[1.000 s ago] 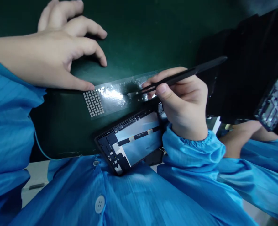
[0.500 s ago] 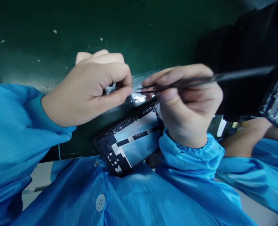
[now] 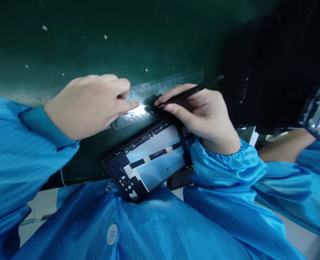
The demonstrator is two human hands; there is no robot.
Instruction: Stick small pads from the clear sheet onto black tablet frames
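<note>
My left hand (image 3: 91, 104) is closed, its fingers curled, with one fingertip at the shiny part of a clear plastic sheet (image 3: 181, 76). Whether anything sits in those fingers is hidden. Black tweezers (image 3: 196, 89) are pinched in my right hand (image 3: 208, 113), their tips low over the same sheet and the rear end pointing up to the right. Tiny bits lie on the sheet, too small to name. Below both hands, an opened flat electronic device (image 3: 160, 162) with a black frame, silvery panel and dark ribbon strip rests tilted at the table edge against my blue smock.
Several small white scraps (image 3: 105, 37) are scattered on the green table (image 3: 160, 21). A large black object (image 3: 246, 72) stands on the right, beside another device frame (image 3: 316, 112). A co-worker's arm (image 3: 284, 148) in a blue sleeve reaches in at the right.
My hands have moved apart; the left went left, the right slightly left and down. The tweezer tips have left my left fingertips and come lower over the sheet, of which more now shows.
</note>
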